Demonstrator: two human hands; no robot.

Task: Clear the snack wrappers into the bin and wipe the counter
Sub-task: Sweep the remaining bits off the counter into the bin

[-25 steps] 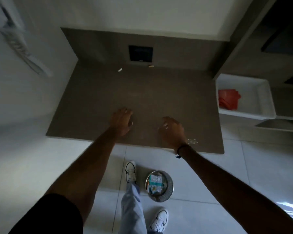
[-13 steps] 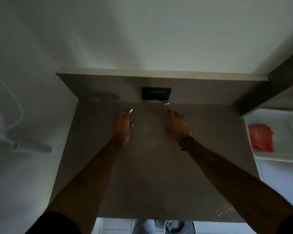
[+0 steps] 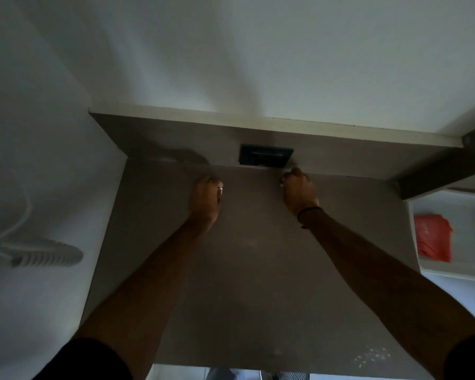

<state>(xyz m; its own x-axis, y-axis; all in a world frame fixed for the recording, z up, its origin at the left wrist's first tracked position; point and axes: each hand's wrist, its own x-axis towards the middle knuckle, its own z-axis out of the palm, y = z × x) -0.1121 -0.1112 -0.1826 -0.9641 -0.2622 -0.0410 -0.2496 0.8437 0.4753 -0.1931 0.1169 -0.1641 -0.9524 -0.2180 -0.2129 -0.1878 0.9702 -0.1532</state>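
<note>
Leftmost, a white corded appliance (image 3: 43,255) hangs against the pale wall, blurred. Next, the brown counter (image 3: 252,283) fills the centre of the view. The left hand (image 3: 206,200) lies at the far part of the counter, fingers curled together around a small pale scrap (image 3: 220,190), likely a wrapper piece, which shows at the knuckles. A dark wall plate (image 3: 266,155) sits on the backsplash between the hands. The right hand (image 3: 299,192) is bunched directly below that plate, fingers drawn in; whether it grips anything cannot be told. Crumbs (image 3: 372,355) dot the near right corner. Rightmost, a white tray (image 3: 466,212) holds a red cloth (image 3: 433,237).
</note>
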